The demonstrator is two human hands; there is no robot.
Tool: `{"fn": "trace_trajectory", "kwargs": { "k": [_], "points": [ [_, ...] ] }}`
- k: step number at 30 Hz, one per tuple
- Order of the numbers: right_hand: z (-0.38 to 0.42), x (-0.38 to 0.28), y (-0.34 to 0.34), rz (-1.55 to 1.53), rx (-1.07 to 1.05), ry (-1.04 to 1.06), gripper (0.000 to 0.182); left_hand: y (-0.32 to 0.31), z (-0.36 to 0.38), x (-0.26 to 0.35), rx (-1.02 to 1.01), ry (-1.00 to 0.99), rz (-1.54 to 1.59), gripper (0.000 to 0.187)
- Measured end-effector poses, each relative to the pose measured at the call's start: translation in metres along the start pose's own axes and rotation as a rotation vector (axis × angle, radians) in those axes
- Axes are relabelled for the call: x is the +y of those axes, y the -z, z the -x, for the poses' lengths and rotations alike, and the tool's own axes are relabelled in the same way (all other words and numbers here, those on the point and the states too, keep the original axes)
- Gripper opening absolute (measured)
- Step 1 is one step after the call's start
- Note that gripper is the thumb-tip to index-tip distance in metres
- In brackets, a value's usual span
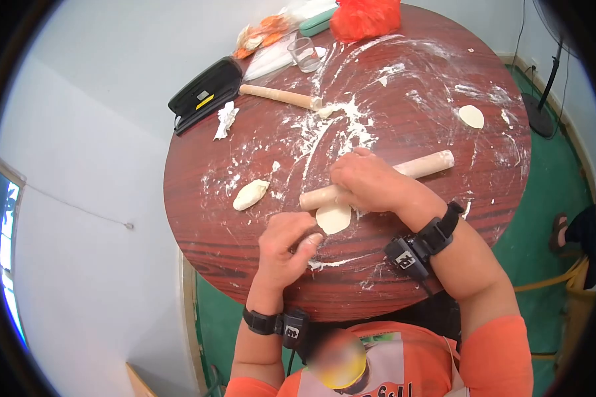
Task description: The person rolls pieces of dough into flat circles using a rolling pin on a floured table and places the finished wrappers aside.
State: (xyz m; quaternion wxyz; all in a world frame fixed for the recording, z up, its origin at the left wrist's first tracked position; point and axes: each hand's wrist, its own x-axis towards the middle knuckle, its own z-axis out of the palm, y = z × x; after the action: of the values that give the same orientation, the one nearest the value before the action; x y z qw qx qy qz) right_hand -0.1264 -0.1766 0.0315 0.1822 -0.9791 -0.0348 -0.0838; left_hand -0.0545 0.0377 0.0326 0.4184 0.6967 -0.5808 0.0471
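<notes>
A flat round of dough (334, 221) lies on the dark red wooden table, partly under a pale wooden rolling pin (427, 165). My right hand (367, 182) is closed over the pin near its left end, pressing it across the far side of the dough. At the dough's left edge is my left hand (286, 246), thumb and curled fingers closed on the rim. A thick oval dough piece (251, 195) rests to the left. Farther off on the right sits a thin dough round (471, 117).
Flour (351, 126) is scattered over the table (245, 231). A second rolling pin (281, 96), an open black case (208, 92), crumpled tissue (226, 120), a clear cup (304, 55) and a red plastic bag (365, 21) are toward the back. A person's foot (559, 231) shows at right.
</notes>
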Motion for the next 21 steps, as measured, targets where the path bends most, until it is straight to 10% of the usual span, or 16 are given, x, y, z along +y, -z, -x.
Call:
{"fn": "trace_trajectory", "kwargs": {
  "k": [8, 21],
  "points": [
    [0.005, 0.018, 0.007, -0.022, 0.129, -0.103, 0.02, -0.004, -0.004, 0.006, -0.3, -0.076, -0.192, 0.031],
    [0.005, -0.012, 0.0, 0.037, 0.042, 0.061, 0.016, 0.005, -0.005, 0.009, 0.048, -0.031, -0.237, 0.023]
  ]
}}
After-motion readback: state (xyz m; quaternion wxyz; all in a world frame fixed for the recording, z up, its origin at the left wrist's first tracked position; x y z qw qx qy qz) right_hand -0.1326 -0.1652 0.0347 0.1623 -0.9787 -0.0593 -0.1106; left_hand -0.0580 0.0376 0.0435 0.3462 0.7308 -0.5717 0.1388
